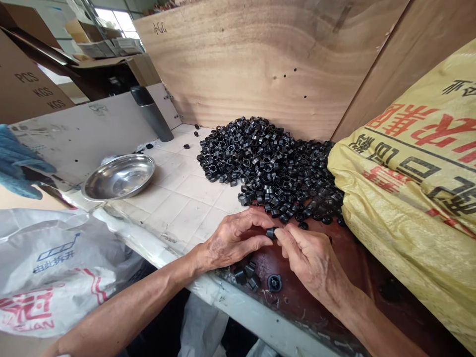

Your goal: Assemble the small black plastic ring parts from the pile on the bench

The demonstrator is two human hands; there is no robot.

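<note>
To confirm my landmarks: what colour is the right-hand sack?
The sack is yellow, clearest in the head view.

The only view looks forward and down from the head, close above the hands (232, 240).

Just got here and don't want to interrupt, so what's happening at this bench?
A person's left hand and right hand hold a small black part between their fingertips. A big heap of black pieces lies behind, and a few loose ones sit near the bench edge.
</note>
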